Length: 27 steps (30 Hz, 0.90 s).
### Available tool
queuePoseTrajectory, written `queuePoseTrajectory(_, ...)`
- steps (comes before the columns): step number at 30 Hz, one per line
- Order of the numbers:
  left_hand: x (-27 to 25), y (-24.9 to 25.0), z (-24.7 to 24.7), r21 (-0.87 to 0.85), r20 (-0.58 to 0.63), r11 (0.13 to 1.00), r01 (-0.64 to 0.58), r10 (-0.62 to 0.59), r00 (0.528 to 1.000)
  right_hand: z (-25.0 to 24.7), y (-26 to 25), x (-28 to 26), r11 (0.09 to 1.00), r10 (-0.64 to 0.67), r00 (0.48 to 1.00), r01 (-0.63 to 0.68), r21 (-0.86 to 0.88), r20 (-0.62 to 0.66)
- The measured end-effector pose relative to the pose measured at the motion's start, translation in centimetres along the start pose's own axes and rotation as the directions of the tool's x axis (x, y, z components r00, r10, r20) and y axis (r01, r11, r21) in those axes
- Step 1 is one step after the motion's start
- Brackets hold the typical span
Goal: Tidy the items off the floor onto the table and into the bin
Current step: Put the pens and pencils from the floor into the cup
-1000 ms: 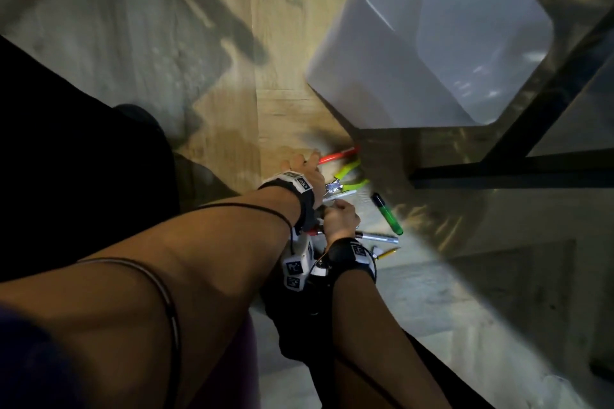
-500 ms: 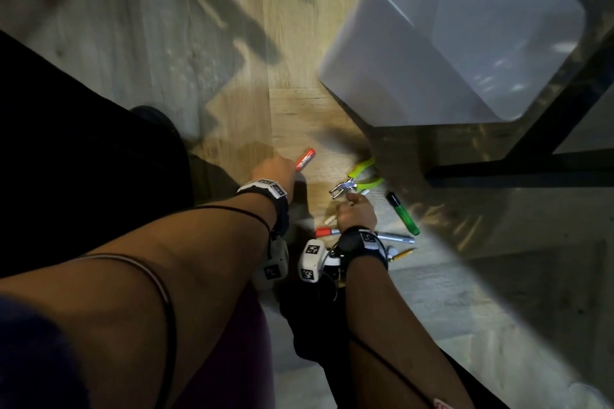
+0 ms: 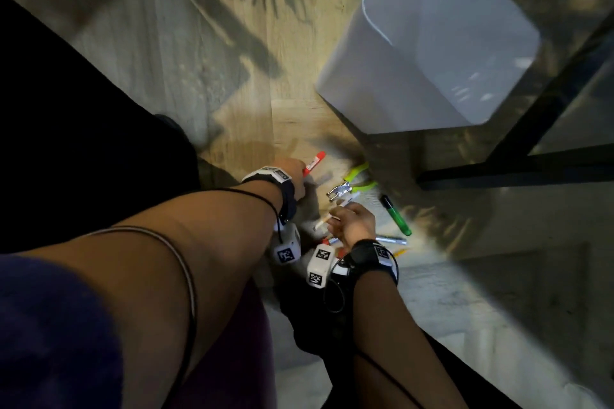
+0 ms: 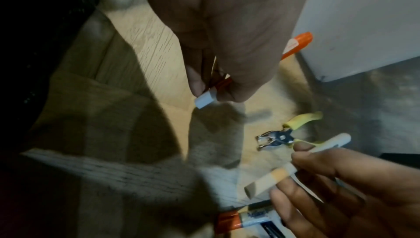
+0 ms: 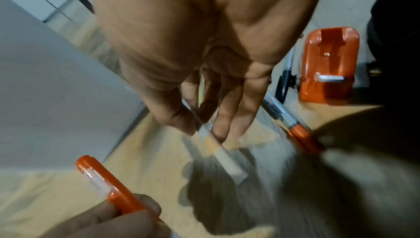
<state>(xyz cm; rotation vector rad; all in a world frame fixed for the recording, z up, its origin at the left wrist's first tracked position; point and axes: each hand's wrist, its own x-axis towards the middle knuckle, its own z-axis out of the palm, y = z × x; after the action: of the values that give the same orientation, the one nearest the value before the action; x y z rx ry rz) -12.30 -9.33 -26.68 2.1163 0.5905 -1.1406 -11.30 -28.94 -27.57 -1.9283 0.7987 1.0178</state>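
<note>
Nearest the person, low in the head view, both forearms reach down to a wooden floor (image 3: 292, 129), each wrist strapped with a camera block. Just past the right wrist lie a battery (image 4: 245, 218) with an orange end and a pencil (image 4: 254, 207), side by side on the floor, and a silver pen (image 3: 392, 239) lies to the right of that wrist. A marker with an orange cap (image 5: 293, 125) lies close to the right fingers, and an orange plastic tool (image 5: 329, 64) sits beyond it in the right wrist view.

The right hand (image 3: 352, 221) has its thumb and fingers curled round a white pen (image 4: 281, 173) with a pale orange band, held lifted and slanting, one end pointing left. The left hand (image 3: 294, 173), a little farther and to the left, is clenched around an orange marker (image 3: 314, 163); its orange cap sticks out on the far side of the fist and its white end (image 4: 205, 100) pokes out below the fingers.

Between the hands and slightly farther lie pliers (image 3: 352, 184) with yellow-green handles, flat on the floor. To their right a green highlighter (image 3: 395, 214) lies at the edge of a shadow.

Farther still, to the right, stands a white bin (image 3: 398, 70), its mouth facing the camera. A dark table frame (image 3: 518, 169) runs along the right beside it.
</note>
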Motion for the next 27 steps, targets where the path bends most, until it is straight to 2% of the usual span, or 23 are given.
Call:
queuePoseTrajectory(3,-3.3,2.4,-3.3,0.074,-0.015,0.992,-0.102,0.104,0.995,-1.4,-3.4,-3.9,0.994,-0.101,0.989,0.098,0.038,0.109)
queuePoseTrajectory(7,-9.4,6.0,-8.8,0.136,-0.059,0.962,-0.237,0.246,0.967,-4.6,-9.0,-9.3,0.962,-0.263,0.959,0.270,-0.052,0.103)
queuePoseTrajectory(10,-15.8,8.9,-13.5,0.163,-0.088,0.926,-0.342,0.359,0.929,-7.3,-13.0,-14.8,0.892,-0.431,0.897,0.439,-0.104,0.096)
queuePoseTrajectory(14,-24.5,12.5,-18.4,0.356,-0.073,0.829,-0.431,0.485,0.872,-10.7,-17.0,-24.2,0.826,-0.562,0.823,0.564,0.000,0.082)
queuePoseTrajectory(17,-31.4,14.5,-21.1,0.547,-0.075,0.691,-0.472,0.602,0.795,-13.7,-18.5,-31.5,0.726,-0.687,0.725,0.687,0.014,0.046)
queuePoseTrajectory(21,-41.4,16.7,-23.9,0.676,-0.057,0.531,-0.511,0.729,0.682,-18.2,-19.0,-40.8,0.578,-0.815,0.578,0.816,0.014,-0.035)
queuePoseTrajectory(25,-50.5,18.8,-26.5,0.671,-0.059,0.434,-0.601,0.839,0.541,-22.5,-19.0,-48.8,0.442,-0.893,0.437,0.896,-0.029,-0.110)
queuePoseTrajectory(27,-54.0,20.6,-28.0,0.638,-0.099,0.399,-0.658,0.891,0.444,-24.3,-19.4,-51.9,0.360,-0.923,0.341,0.929,-0.087,-0.178)
